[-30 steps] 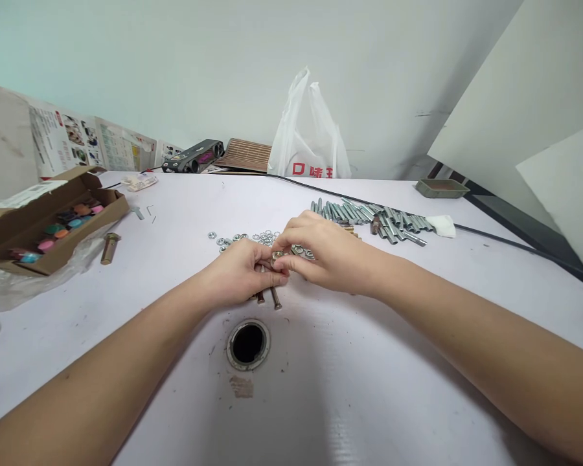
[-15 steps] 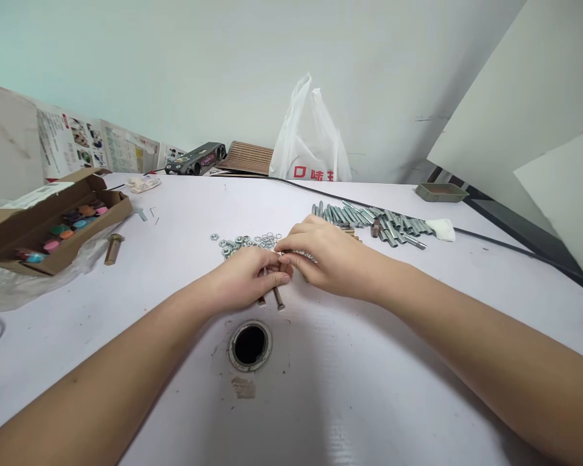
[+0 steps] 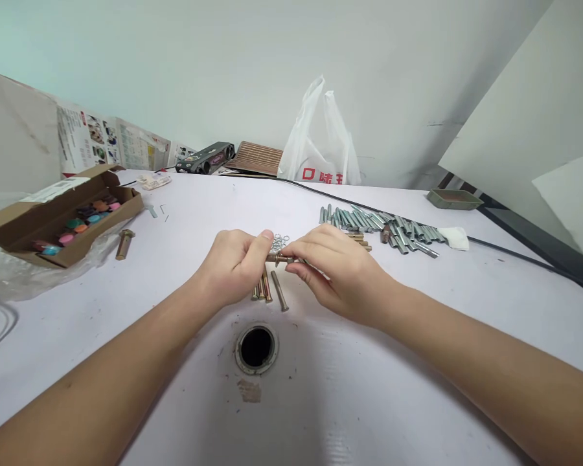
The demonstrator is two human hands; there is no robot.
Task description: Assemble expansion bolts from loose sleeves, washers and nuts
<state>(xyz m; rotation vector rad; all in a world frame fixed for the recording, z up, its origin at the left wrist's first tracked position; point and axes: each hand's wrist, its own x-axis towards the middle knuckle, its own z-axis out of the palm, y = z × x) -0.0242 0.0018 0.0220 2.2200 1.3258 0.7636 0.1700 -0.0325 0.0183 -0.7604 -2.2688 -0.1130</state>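
Between my two hands lies a brownish metal bolt point(image 3: 282, 258), held level, with what looks like a washer or nut on its shaft. My left hand point(image 3: 236, 264) is closed round one end, thumb along the top. At the other end, my right hand point(image 3: 342, 264) pinches the tip between thumb and fingers, hiding part of it. Loose washers and nuts point(image 3: 280, 242) show just behind the bolt. Several bolts point(image 3: 261, 288) stick out below my left hand, and a single bolt point(image 3: 279, 291) lies beside them. Brass-coloured bolts point(image 3: 360, 240) lie behind my right hand.
A pile of silvery metal sleeves point(image 3: 403, 228) lies back right, beside white tissue point(image 3: 453, 238). At left stand an open cardboard box point(image 3: 85, 249) of colourful items and an assembled bolt point(image 3: 124, 244). A round hole point(image 3: 256, 348) opens in the tabletop. A black cable point(image 3: 320, 189) crosses the back.
My hands have drawn slightly apart, and the bolt between them now shows. My left hand has lifted and turned thumb-up, uncovering more bolts below. The view has shifted slightly.
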